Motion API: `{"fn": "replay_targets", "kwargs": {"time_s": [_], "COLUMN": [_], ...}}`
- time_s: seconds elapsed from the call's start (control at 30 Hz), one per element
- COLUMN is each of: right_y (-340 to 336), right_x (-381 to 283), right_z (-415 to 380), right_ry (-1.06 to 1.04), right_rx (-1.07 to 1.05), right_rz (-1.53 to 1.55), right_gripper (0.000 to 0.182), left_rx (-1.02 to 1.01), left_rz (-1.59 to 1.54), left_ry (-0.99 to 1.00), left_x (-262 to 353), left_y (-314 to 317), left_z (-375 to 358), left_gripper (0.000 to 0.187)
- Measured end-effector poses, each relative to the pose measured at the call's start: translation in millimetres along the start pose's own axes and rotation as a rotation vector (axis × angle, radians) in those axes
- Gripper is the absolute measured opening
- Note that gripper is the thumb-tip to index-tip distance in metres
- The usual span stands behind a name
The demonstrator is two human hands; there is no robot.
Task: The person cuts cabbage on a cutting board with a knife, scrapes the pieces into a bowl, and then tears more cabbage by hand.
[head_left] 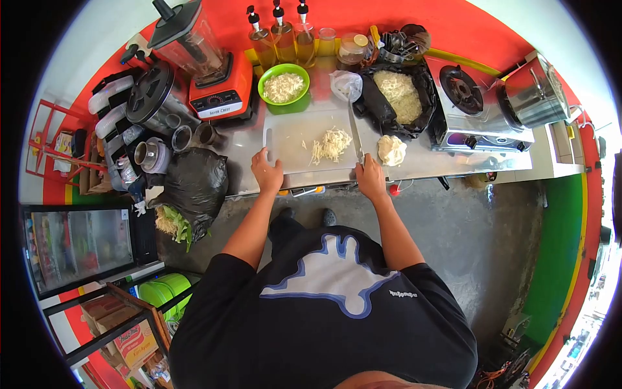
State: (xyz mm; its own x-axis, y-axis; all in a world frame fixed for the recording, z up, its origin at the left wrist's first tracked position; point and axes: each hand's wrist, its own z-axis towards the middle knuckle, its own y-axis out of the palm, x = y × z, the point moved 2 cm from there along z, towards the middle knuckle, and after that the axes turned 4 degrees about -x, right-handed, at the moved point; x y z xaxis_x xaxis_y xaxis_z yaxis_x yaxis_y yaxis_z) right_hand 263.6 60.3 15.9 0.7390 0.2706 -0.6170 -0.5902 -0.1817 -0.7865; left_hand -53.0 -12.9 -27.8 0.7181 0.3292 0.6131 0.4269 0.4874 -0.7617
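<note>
My right hand [370, 177] is closed on the handle of a long knife [356, 129], whose blade points away from me along the right side of a translucent cutting board [291, 139]. At the board's left front corner rests my left hand [267, 171], fingers apart, holding nothing. Pale shredded food [332, 145] lies in a loose pile on the board between my hands. Just right of the knife, a whitish lump [391, 150] sits on the steel counter. Beyond the board stands a green bowl [285, 106] filled with chopped pale pieces.
Behind to the right are a black bag [424, 97] of shreds, a small clear bag [345, 85] and a gas stove [453, 137]. A red blender [223, 97], pump bottles [283, 42] and a jar [352, 48] line the back. A black bag [194, 185] bulges at left.
</note>
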Motion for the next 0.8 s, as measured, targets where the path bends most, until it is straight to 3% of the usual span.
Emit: {"fn": "replay_targets", "kwargs": {"time_s": [0.07,0.1,0.17,0.3,0.37,0.4,0.47,0.57,0.8], "right_y": [0.0,0.3,0.2,-2.5,-0.8,-1.4,-1.7,-0.1,-19.6], "right_x": [3.7,8.1,15.1,35.0,41.8,42.3,41.9,46.2,18.6], "right_z": [2.7,4.3,8.6,15.6,16.8,15.1,12.8,10.3,8.7], "right_ry": [0.007,0.016,0.019,0.04,0.079,0.093,0.117,0.138,0.126], "right_rx": [-0.001,-0.012,-0.01,-0.026,-0.047,-0.035,-0.01,-0.033,-0.063], "right_rz": [0.092,0.152,0.226,0.238,0.305,0.313,0.33,0.424,0.437], "right_gripper": [0.034,0.034,0.034,0.029,0.028,0.026,0.025,0.024,0.027], "left_rx": [0.012,0.015,-0.09,-0.144,-0.478,-0.481,-0.599,-0.705,-0.754], "left_rz": [-0.092,-0.088,-0.286,-0.24,-0.497,-0.492,-0.81,-1.045,-1.173], "left_ry": [-0.271,-0.265,-0.473,-0.468,-0.633,-0.629,-0.754,-0.786,-0.665], "left_x": [8.0,4.8,-6.1,-7.5,-14.8,-11.3,-2.6,27.6,14.1], "left_y": [-4.6,-4.1,-5.1,-25.4,-20.6,-24.8,-31.2,-54.0,-51.8], "left_z": [4.7,9.4,24.5,33.9,33.6,31.2,26.3,23.5,28.8], "left_gripper": [0.049,0.049,0.052,0.052,0.05,0.05,0.046,0.039,0.031]}}
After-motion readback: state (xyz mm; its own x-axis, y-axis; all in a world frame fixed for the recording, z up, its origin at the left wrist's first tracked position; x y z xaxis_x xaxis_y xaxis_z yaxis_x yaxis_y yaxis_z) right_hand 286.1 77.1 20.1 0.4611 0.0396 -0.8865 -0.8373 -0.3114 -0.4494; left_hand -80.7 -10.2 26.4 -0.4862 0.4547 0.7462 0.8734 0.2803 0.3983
